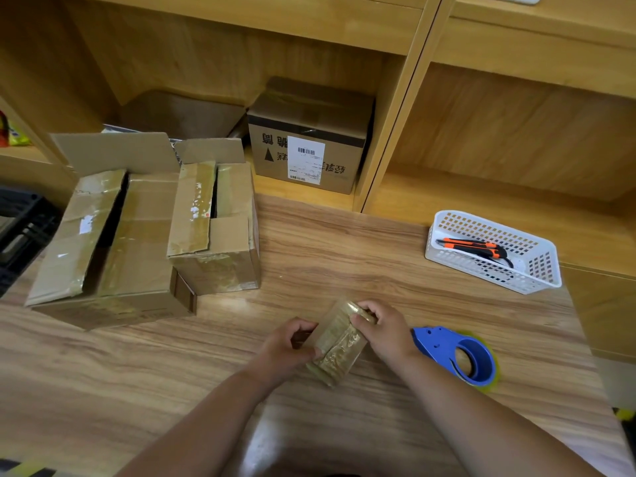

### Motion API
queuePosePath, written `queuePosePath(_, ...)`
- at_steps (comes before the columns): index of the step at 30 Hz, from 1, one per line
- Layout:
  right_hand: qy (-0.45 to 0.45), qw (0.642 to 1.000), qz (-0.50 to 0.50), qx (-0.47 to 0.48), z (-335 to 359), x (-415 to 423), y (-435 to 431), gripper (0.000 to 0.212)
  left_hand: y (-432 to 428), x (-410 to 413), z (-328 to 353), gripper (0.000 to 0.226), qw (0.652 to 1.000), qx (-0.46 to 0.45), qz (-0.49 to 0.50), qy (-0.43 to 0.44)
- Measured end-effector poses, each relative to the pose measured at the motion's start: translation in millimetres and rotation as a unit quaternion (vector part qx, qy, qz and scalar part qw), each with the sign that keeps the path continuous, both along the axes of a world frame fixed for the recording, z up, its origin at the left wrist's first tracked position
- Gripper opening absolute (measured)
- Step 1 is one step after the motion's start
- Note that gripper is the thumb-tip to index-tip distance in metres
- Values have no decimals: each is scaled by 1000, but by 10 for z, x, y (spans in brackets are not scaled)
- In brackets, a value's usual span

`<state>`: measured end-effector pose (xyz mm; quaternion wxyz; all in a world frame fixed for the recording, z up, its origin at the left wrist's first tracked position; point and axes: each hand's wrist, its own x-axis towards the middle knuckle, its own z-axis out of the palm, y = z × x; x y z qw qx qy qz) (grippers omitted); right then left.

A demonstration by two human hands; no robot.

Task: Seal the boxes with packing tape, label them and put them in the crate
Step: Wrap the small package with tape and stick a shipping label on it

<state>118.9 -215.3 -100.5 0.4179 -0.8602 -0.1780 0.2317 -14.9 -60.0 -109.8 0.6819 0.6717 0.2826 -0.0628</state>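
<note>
We count four boxes. One small taped box (339, 342) sits near centre on the table (344, 253), left hand (289, 346) curled round its left side, right hand (382, 330) hooked over its far end. Big open box (110, 242) and smaller open box (215, 222) stand left, labelled box (309, 139) far on a shelf. One tape dispenser (457, 356) lies right of the hands. One basket (492, 270) holds a cutter (475, 247), maybe two, hard to tell. The crate (24, 228) is cut off at the left.

Bare table (344, 256) lies between the open boxes (137, 232) left and basket (492, 251), tape dispenser (457, 356) right
</note>
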Motion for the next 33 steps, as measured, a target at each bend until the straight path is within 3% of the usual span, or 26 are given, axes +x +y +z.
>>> queuePosePath(4, -1, 999, -16, -32, 1, 10, 30, 14, 8, -12, 9, 50, 1000, 3, -10, -1)
queuePosePath(8, 1, 999, 9, -54, 14, 15, -16, 21, -89, -2, 30, 37, 999, 33, 10, 1)
queuePosePath(11, -22, 994, 44, -101, 49, -78, -35, 67, -154, 16, 37, 38, 998, 56, 9, 16)
queuePosePath(12, -30, 993, 35, -105, 54, -106, -38, 74, -165, 25, 36, 38, 998, 61, 4, 20)
queuePosePath(14, -34, 995, 19, -89, 19, -143, -46, 65, -180, 27, 32, 42, 994, 102, -12, 23)
queuePosePath(17, -8, 1000, -6, -30, -40, -137, -48, 34, -186, 11, -5, 65, 982, 181, -49, 33)
queuePosePath(21, 26, 999, -26, 18, -26, -52, -16, 11, -187, 27, 5, 54, 970, 228, -75, 32)
queuePosePath(28, 89, 994, -57, 33, 40, -16, 6, 4, -281, -21, 13, 43, 938, 333, -99, 18)
queuePosePath(31, 135, 985, -102, 39, 27, -125, -26, 27, -306, -69, -1, 41, 941, 327, -91, 7)
queuePosePath(33, 124, 987, -92, 36, 35, -216, -42, 29, -322, -133, -1, 39, 941, 329, -77, -4)
